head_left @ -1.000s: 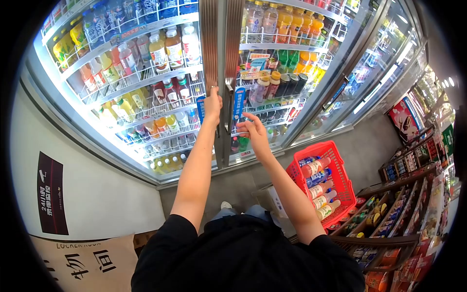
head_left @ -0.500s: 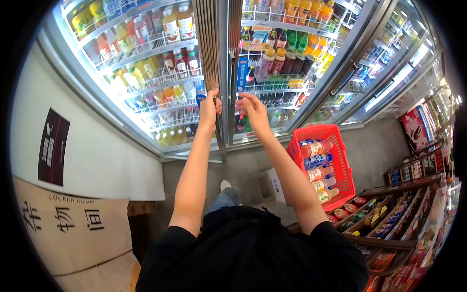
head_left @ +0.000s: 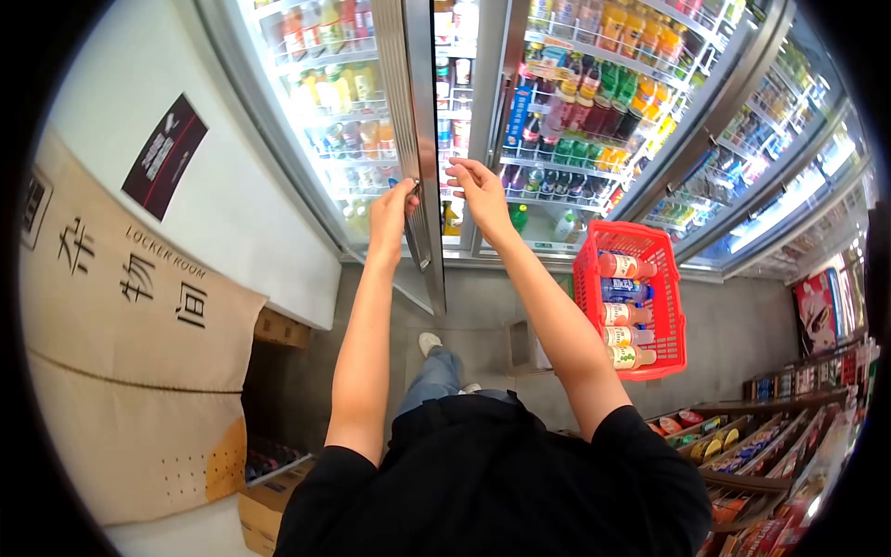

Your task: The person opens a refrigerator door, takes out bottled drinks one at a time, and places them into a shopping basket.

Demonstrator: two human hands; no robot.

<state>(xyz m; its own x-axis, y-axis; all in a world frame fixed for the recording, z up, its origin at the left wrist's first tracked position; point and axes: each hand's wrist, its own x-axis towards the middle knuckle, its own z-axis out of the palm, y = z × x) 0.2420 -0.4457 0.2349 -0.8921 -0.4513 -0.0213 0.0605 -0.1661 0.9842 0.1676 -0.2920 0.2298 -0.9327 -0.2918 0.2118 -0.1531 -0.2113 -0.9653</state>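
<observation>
Cooler door (head_left: pixel 406 102) stands ajar at a store's row of drinks fridges, seen from the head camera, its metal edge in front of the person.

Which of the hands has hold of it?

The left hand (head_left: pixel 388 218), fingers curled closed at the door's edge. The right hand (head_left: pixel 483 198), fingers bent and loosely open, is raised beside the gap, nothing visible in its grasp.

And what shows through the opening?

Lit shelves of drinks (head_left: pixel 455 88), with more bottles behind the neighbouring glass door (head_left: pixel 603 97), which bears a blue strip label (head_left: pixel 518 116).

What is that red item at right?

A shopping basket (head_left: pixel 680 334), near the right forearm, with bottles (head_left: pixel 626 266) lying side by side inside, one of them blue.

And the surroundings?

Snack racks (head_left: pixel 761 441) at lower right; at left, a beige curtain (head_left: pixel 139 408) marked "LOCKER ROOM", with a cardboard box (head_left: pixel 263 509) below it.
</observation>
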